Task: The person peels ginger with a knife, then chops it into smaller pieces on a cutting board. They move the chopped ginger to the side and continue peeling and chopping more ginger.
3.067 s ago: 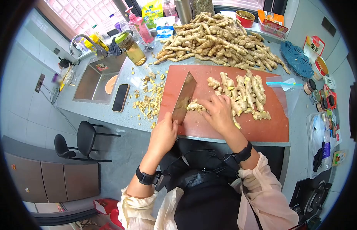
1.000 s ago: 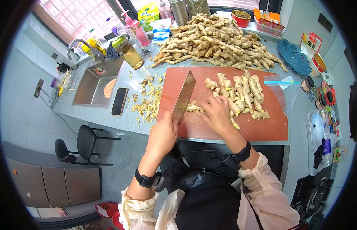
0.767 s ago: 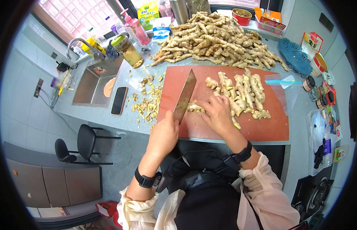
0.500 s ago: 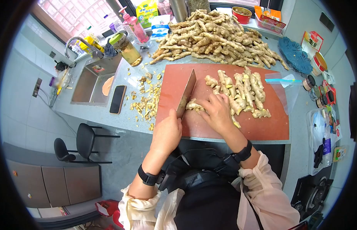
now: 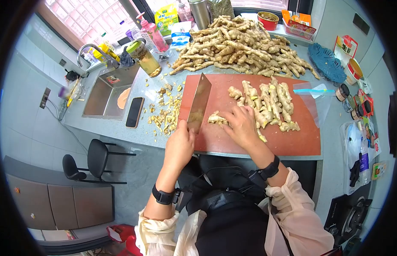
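Observation:
My left hand (image 5: 180,143) is closed round the handle end of a cleaver (image 5: 201,102). The broad blade points away from me over the left part of the red-brown cutting board (image 5: 288,143), its flat face turned partly up. To the right of the blade, and apart from it, lies a small piece of ginger (image 5: 216,118). The bent fingers of my right hand (image 5: 243,128) hold that piece at its right end. Just beyond this hand a cluster of ginger roots (image 5: 275,100) rests on the board.
A large heap of ginger (image 5: 241,45) sits behind the board. Ginger trimmings (image 5: 166,111) are scattered left of it, near a phone (image 5: 135,112), a jar of liquid (image 5: 145,59) and the sink (image 5: 94,100). Rightward are a plastic bag (image 5: 311,109), a blue tray (image 5: 326,63) and small jars (image 5: 342,91).
The cleaver has moved left, away from the ginger piece, and its blade has tilted to show more of its face. My right hand has stayed on the piece. The view has shifted slightly.

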`<state>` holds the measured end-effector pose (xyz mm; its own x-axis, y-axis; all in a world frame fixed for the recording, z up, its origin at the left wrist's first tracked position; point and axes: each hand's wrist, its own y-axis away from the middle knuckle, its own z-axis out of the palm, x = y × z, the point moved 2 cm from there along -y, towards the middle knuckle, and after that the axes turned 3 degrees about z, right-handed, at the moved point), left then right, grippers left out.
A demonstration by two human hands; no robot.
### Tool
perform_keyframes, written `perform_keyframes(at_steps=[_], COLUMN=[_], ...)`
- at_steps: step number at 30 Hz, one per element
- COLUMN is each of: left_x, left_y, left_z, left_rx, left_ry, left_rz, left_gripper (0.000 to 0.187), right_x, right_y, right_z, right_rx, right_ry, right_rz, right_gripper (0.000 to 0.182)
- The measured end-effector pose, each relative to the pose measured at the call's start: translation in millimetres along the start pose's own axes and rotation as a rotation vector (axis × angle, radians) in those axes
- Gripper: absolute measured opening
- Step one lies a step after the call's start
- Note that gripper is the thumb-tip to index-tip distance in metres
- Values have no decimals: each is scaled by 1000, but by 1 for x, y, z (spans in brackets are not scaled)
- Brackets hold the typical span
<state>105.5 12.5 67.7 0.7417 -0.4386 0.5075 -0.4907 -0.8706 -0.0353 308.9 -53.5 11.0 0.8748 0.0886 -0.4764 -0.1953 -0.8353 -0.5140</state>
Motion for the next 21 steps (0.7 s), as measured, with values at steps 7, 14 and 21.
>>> perform_keyframes(at_steps=[7,14,21], left_x=[2,0,12], left_y=[1,2,4], left_z=[1,1,-4], left_rx=[-74,-75,-96], left_ry=[98,128,112], left_rz=[10,-7,-21], left_gripper=[24,23,23], right_x=[2,1,2], right_y=[0,0,0], right_z=[1,1,0], right_rx=[8,1,13], right_ry=[5,3,-1], right_rz=[0,2,-6], right_gripper=[40,39,39])
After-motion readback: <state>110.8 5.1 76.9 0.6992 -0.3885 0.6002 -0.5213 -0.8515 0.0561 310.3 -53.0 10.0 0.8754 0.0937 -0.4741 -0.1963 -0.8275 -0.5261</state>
